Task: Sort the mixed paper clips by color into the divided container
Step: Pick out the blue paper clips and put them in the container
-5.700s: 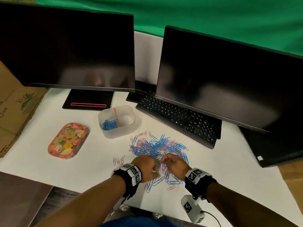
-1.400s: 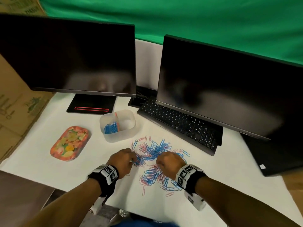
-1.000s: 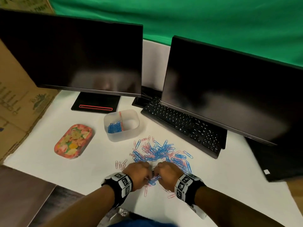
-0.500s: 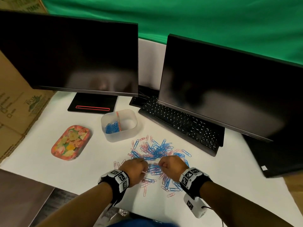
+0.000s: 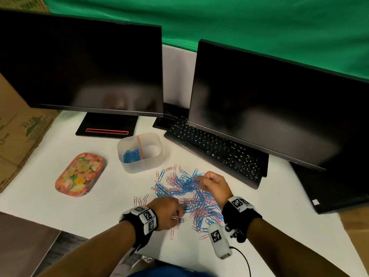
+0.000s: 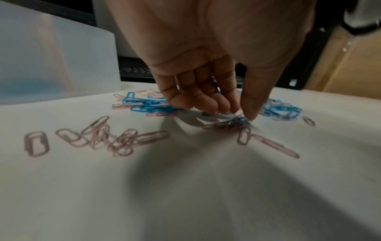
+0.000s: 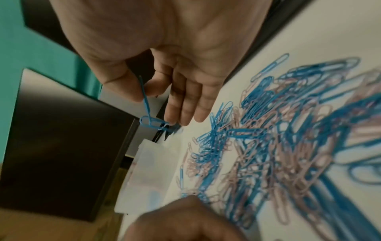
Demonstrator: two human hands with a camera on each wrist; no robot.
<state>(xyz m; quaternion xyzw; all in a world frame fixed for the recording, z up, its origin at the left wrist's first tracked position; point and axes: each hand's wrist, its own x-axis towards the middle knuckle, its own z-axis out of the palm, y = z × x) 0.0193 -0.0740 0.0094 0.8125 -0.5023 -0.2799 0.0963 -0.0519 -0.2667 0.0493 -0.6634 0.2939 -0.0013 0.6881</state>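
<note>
The mixed pile of paper clips (image 5: 187, 194), blue and pink tangled together, lies on the white table (image 5: 60, 208) just in front of the divided container (image 5: 139, 151), whose left compartment already holds a clump of blue clips while the right one looks bare. The right hand (image 5: 214, 185) is raised over the far side of the pile, thumb and forefinger clamped on a blue clip (image 7: 147, 112) from which at least one more blue clip dangles, the other fingers loosely extended. The left hand (image 5: 167, 213) is down at the near edge of the pile, fingertips (image 6: 212, 106) and thumb drawn together on a small cluster of clips on the table; motion blur hides just what it pinches. The step in hand seems to be picking blue from the heap, and the next move likely calls for carrying the dangling clips to the left compartment without shedding them. A few pink clips (image 6: 98, 140) lie apart to the left of the pile. Further out stand a floral tray (image 5: 79, 174), a black keyboard (image 5: 215, 152), two dark monitors (image 5: 83, 64), cardboard at the left and a green backdrop (image 5: 259, 23) behind.
</note>
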